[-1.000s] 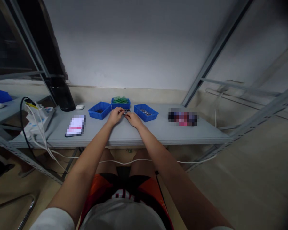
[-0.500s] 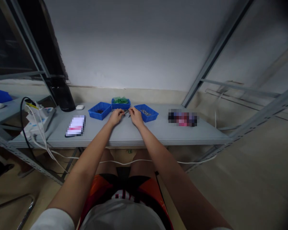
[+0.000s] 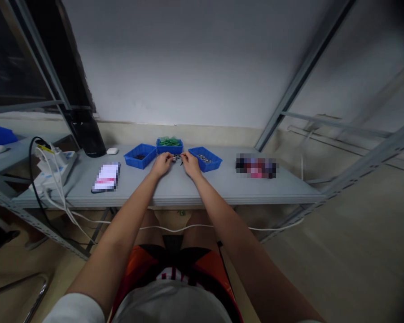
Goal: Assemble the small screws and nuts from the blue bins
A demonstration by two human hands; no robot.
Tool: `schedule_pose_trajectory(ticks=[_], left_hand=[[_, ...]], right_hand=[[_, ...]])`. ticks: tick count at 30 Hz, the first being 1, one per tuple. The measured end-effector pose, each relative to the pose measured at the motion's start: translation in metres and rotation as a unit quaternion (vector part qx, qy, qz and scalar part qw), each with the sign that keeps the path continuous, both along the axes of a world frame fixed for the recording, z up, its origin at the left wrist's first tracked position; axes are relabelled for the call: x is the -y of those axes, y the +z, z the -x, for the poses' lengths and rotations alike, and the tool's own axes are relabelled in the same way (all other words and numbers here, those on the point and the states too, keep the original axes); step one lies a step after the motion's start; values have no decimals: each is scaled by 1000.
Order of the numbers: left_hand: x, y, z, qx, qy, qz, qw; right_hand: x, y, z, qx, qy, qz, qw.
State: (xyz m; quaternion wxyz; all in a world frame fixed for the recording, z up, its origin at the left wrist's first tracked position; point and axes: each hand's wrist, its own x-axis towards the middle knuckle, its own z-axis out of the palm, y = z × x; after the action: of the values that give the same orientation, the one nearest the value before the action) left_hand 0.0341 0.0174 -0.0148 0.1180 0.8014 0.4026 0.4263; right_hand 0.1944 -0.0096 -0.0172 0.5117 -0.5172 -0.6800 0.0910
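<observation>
My left hand (image 3: 162, 164) is closed in a pinch over the table, with a small, thin silvery part (image 3: 177, 157) at its fingertips. My right hand (image 3: 190, 164) faces it, fingers also pinched at that part's other side; its exact kind is too small to make out. Dark and shiny bits lie just under and between the fingers. Behind the hands stands a blue bin (image 3: 169, 148) heaped with green pieces. Left of them is a blue bin (image 3: 140, 156) with a few dark pieces, and to the right a blue bin (image 3: 205, 159) holding small silvery metal pieces.
A phone (image 3: 107, 176) lies on the grey table (image 3: 175, 190) at left, near a white case (image 3: 112, 151), a black bottle (image 3: 88, 134) and a power strip (image 3: 59, 166) with cables. A blurred-out object (image 3: 256, 167) sits at right. Metal shelf posts flank the table.
The fingertips have shifted very slightly around the small silvery part, and the left fingers are turned a little. Bins and other objects stay in place.
</observation>
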Motion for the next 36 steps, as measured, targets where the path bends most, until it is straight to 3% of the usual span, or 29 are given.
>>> schedule_pose_trajectory(ticks=[5, 10, 20, 28, 36], left_hand=[[1, 3, 1, 20, 23, -16, 999], [2, 3, 0, 15, 10, -36, 999], [0, 2, 2, 19, 28, -9, 999], [0, -3, -4, -57, -49, -17, 997], [4, 4, 0, -19, 15, -7, 1000]], right_hand=[[1, -4, 0, 62, 15, 61, 996], [6, -4, 3, 119, 62, 75, 988], [0, -3, 0, 25, 17, 27, 999], [10, 9, 4, -23, 11, -35, 999], [3, 2, -1, -12, 5, -11, 1000]])
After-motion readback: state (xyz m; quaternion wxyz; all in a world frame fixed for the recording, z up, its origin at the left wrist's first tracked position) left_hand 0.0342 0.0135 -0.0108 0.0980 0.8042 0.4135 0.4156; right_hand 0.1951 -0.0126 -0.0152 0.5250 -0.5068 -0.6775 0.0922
